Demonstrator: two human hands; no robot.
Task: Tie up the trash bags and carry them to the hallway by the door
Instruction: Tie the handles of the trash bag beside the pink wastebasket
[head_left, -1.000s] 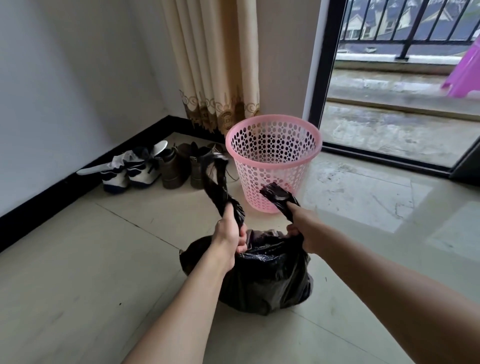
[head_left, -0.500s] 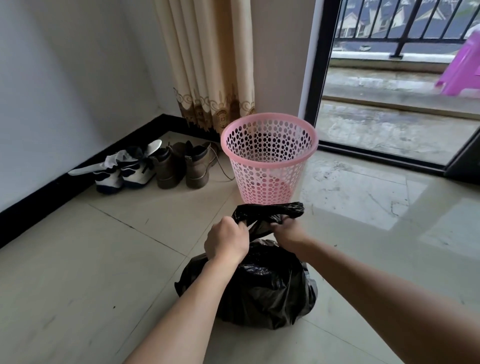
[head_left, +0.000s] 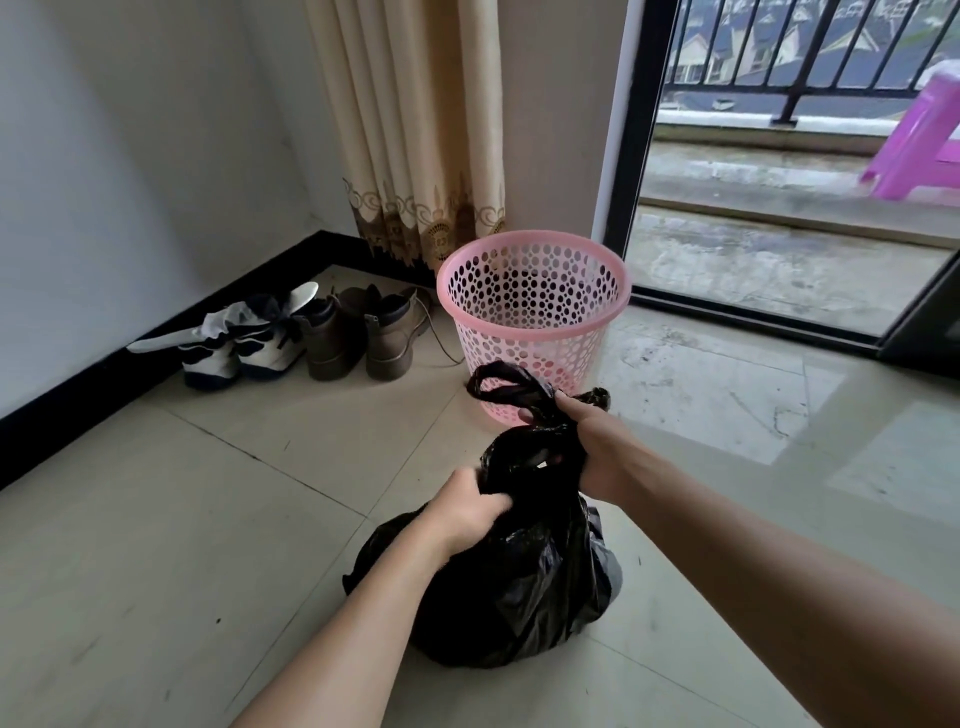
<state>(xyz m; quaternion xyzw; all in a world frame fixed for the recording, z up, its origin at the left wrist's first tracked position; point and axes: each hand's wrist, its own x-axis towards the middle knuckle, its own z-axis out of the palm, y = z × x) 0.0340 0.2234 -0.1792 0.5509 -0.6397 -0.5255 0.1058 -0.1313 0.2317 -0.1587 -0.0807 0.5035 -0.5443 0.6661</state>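
Observation:
A full black trash bag (head_left: 524, 587) sits on the tiled floor right in front of me. My right hand (head_left: 592, 447) grips the bag's crossed handles at the neck; one handle loop (head_left: 498, 387) sticks out to the left above it and a short end pokes out to the right. Lower down, my left hand (head_left: 467, 512) clutches the plastic on the bag's left shoulder. The neck is bunched between both hands.
An empty pink perforated waste basket (head_left: 535, 312) stands just beyond the bag. Two pairs of shoes (head_left: 296, 338) line the left wall under a beige curtain (head_left: 415, 135). A glass balcony door (head_left: 779, 208) is at the right, a purple stool (head_left: 919, 140) outside.
The two handles, held apart and upright a second ago, were brought together and crossed. Now my right hand holds them at the neck while my left hand has dropped onto the bag's side.

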